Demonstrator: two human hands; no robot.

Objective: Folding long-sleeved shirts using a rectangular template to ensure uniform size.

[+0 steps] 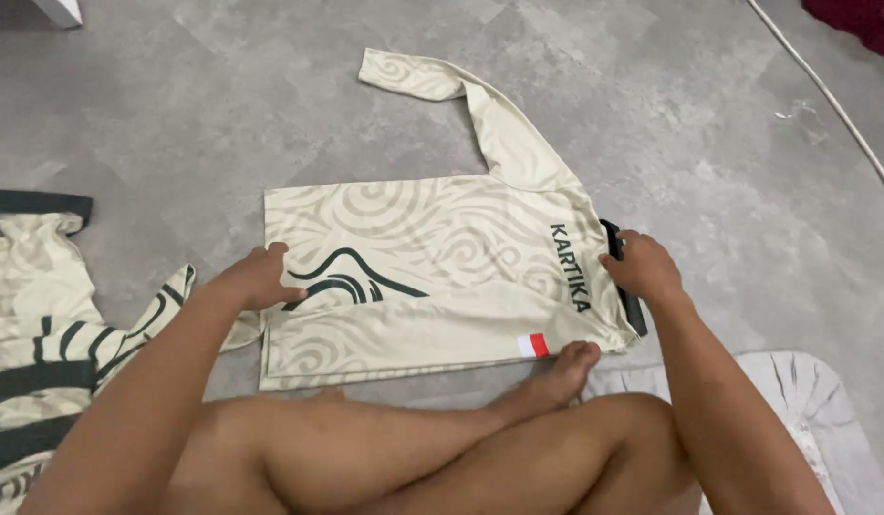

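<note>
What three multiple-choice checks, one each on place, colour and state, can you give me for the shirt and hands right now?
1. Where does the right hand rest?
A. on the shirt's dark collar
B. on the outstretched sleeve
C. on the white cable

2. What colour is the shirt under the hands?
A. plain red
B. cream with pale swirls and dark wave lines
C. solid black

3. How does the shirt lie?
A. rolled into a bundle
B. hanging from a hook
C. flat on the grey floor, one sleeve stretched away

Answers: 1 A, the fingers sit on the collar edge. 2 B, the cloth is cream with swirls, and the left hand presses beside its dark wave mark. 3 C, the body is spread flat with a sleeve reaching to the far side.
</note>
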